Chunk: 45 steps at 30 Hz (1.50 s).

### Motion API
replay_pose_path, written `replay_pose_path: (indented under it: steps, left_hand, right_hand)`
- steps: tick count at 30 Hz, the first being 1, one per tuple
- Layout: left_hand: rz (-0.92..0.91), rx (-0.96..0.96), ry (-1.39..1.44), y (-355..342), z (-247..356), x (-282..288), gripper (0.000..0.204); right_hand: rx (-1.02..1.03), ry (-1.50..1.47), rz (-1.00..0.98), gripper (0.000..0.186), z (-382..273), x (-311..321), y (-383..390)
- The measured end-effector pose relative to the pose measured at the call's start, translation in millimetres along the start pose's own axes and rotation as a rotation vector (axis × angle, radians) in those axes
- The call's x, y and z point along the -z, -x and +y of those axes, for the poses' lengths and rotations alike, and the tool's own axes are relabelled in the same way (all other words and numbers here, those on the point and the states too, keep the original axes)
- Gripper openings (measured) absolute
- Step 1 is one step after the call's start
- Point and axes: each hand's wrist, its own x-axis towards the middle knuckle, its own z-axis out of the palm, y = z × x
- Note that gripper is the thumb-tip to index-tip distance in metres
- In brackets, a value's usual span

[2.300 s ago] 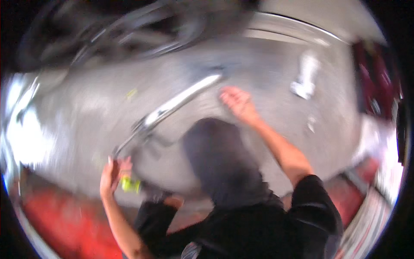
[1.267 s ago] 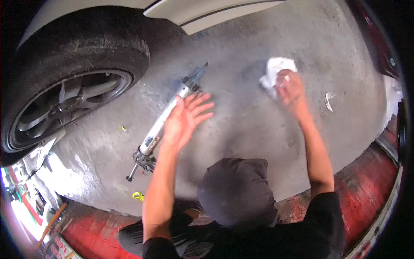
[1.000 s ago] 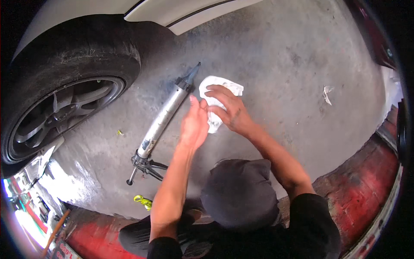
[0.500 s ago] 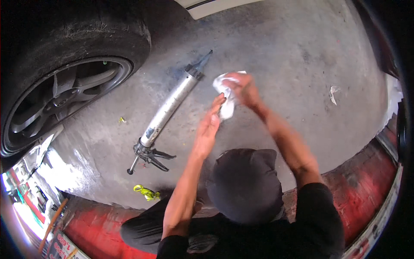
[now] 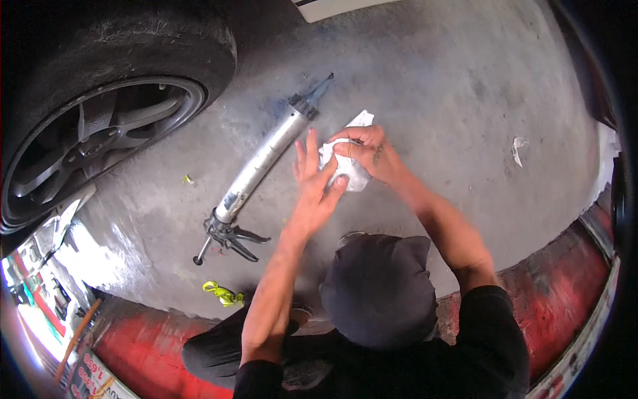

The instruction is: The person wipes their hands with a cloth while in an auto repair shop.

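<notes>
My right hand [image 5: 375,154] is closed on a crumpled white paper tissue [image 5: 352,174] and presses it against the fingers of my left hand [image 5: 314,186]. The left hand is held up with its fingers spread, and its inner side meets the tissue. Part of the tissue sticks out past the right knuckles. Just left of my hands a silver caulking gun [image 5: 266,156] lies slantwise on the floor. Its clouded nozzle points away from me, and its black handle and trigger are toward me.
A car wheel with a dark tire [image 5: 216,60] fills the upper left. Crumpled yellow-green material [image 5: 224,293] lies near my left knee, with a small yellow-green scrap [image 5: 188,179] farther off. A white scrap [image 5: 519,151] lies on the grey concrete floor [image 5: 438,86] at right. Red-painted flooring [image 5: 558,299] borders it.
My left hand has turned and spread its fingers. The right hand has moved slightly nearer to me, and the tissue is bunched more tightly between the two hands.
</notes>
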Motion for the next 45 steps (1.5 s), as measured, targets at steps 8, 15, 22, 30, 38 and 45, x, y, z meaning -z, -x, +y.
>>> replay_pose_path:
  steps: [8, 15, 22, 30, 38, 45]
  left_hand:
    - [0.145, 0.096, 0.034, 5, 16, 5, 0.053]
    - [0.186, 0.027, -0.307, 64, -44, 16, 0.019]
    - [0.098, 0.181, -0.549, 123, -49, 45, 0.028]
    - [0.145, -0.096, -0.212, 2, 32, 17, 0.025]
    - [-0.136, 0.319, 0.907, 23, 68, 66, 0.021]
    - [-0.307, 0.286, 1.053, 12, 78, 49, 0.022]
  right_hand:
    - [-0.063, 0.018, 0.008, 0.034, -13, 10, 23]
    - [-0.149, 0.011, 0.061, 0.044, 11, 45, 58]
    - [0.343, 1.042, 0.08, 0.026, 50, 14, 26]
    - [0.234, 0.51, 0.062, 0.012, -74, -6, 43]
    - [-0.285, 0.828, -0.516, 0.026, -111, 62, 89]
    - [0.048, 0.043, 0.159, 0.022, -121, 135, 98]
